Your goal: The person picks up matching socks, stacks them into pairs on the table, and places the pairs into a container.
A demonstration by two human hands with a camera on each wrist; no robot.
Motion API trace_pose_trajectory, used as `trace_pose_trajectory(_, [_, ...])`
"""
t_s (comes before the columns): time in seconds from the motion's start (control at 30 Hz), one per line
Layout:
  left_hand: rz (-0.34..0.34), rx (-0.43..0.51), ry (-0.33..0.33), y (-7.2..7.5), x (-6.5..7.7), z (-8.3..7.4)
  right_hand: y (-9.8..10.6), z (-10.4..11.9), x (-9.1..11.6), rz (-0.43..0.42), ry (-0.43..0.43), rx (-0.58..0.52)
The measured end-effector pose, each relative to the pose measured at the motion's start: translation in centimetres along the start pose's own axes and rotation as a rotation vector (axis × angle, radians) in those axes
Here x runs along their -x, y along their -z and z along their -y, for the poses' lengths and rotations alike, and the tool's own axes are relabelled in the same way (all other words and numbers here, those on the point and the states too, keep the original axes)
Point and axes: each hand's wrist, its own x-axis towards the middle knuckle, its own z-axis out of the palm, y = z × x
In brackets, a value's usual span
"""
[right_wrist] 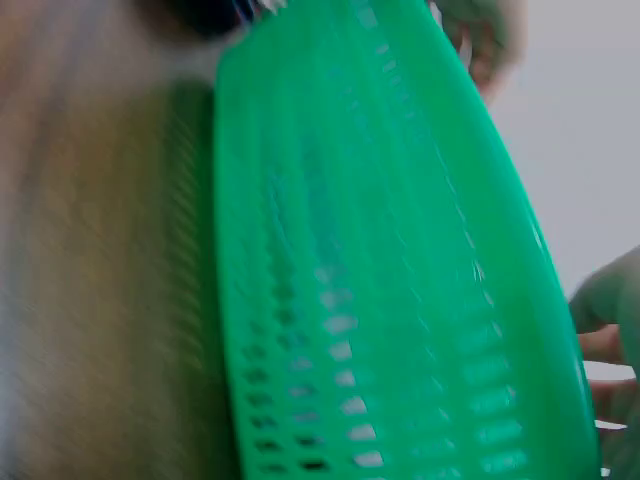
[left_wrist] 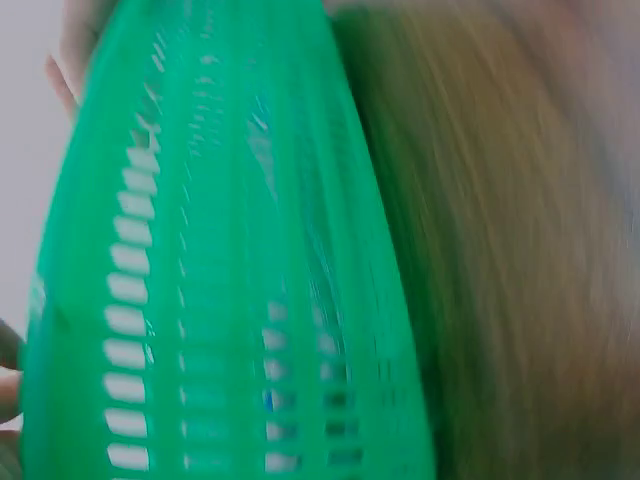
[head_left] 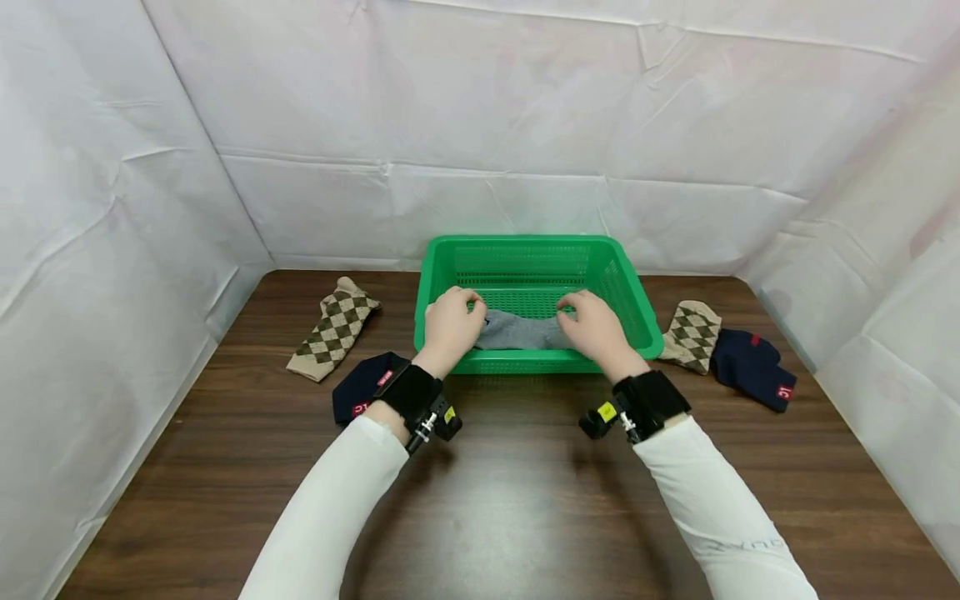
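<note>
A grey sock (head_left: 521, 331) lies stretched sideways inside the green plastic basket (head_left: 525, 363), near its front wall. My left hand (head_left: 452, 323) is over the basket at the sock's left end, its fingers loosely bent. At the right end hovers my right hand (head_left: 594, 325), with a small gap between thumb and forefinger. Whether the fingertips touch the sock is hard to see. In the left wrist view the basket's side (left_wrist: 230, 250) hides the sock; a few fingers show past the rim. The right wrist view also shows the basket wall (right_wrist: 390, 250) and separated fingers (right_wrist: 603, 345).
An argyle sock (head_left: 333, 329) and a navy sock (head_left: 367, 383), partly under my left wrist, lie left of the basket. Another argyle sock (head_left: 692, 336) and navy sock (head_left: 750, 367) lie to its right. White sheeting (head_left: 487, 108) surrounds the brown wooden table (head_left: 510, 500).
</note>
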Motion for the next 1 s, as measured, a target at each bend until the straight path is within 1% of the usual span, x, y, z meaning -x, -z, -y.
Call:
trace_pose_trajectory(0.07, [-0.084,0.092,-0.061,-0.4,0.9,-0.1,-0.8,0.3,1.1,-0.099,0.055,-0.013])
trace_pose_trajectory(0.1, [-0.114,0.133,-0.089,-0.6,1.4,-0.2,-1.2,0.4,1.6,-0.14,0.091,-0.015])
trace_pose_trajectory(0.17, [-0.166,0.185,-0.158,-1.0,2.4,-0.5,-1.9,0.6,2.7,-0.208,0.178,-0.011])
trace_pose_trajectory(0.27, [-0.209,0.229,-0.246,-1.4,4.0,-0.7,-2.9,0.6,4.1,-0.246,0.287,-0.028])
trace_pose_trajectory(0.33, [-0.229,0.244,-0.28,-1.6,5.0,-0.8,-3.3,0.7,4.9,-0.251,0.332,-0.057])
trace_pose_trajectory(0.37, [-0.231,0.253,-0.286,-1.7,5.4,-0.7,-3.5,0.7,5.3,-0.254,0.348,-0.071])
trace_pose_trajectory(0.43, [-0.23,0.274,-0.281,-1.8,6.1,-0.6,-3.9,0.7,6.1,-0.274,0.372,-0.088])
trace_pose_trajectory(0.53, [-0.216,0.301,-0.244,-2.0,7.2,-0.4,-4.5,0.4,7.1,-0.319,0.406,-0.091])
trace_pose_trajectory(0.63, [-0.211,0.317,-0.224,-2.2,8.0,-0.1,-5.0,0.2,8.0,-0.36,0.42,-0.084])
trace_pose_trajectory(0.73, [-0.209,0.351,-0.206,-2.4,8.8,0.2,-5.2,0.1,8.7,-0.395,0.425,-0.101])
trace_pose_trajectory(0.8, [-0.199,0.384,-0.176,-2.6,9.3,0.4,-5.1,0.1,9.1,-0.416,0.43,-0.124])
trace_pose_trajectory(0.93, [-0.153,0.462,-0.083,-3.0,10.2,1.0,-5.1,-0.3,9.7,-0.452,0.434,-0.164])
trace_pose_trajectory(1.0, [-0.136,0.502,-0.046,-3.2,10.7,1.3,-5.2,-0.6,10.2,-0.449,0.422,-0.194])
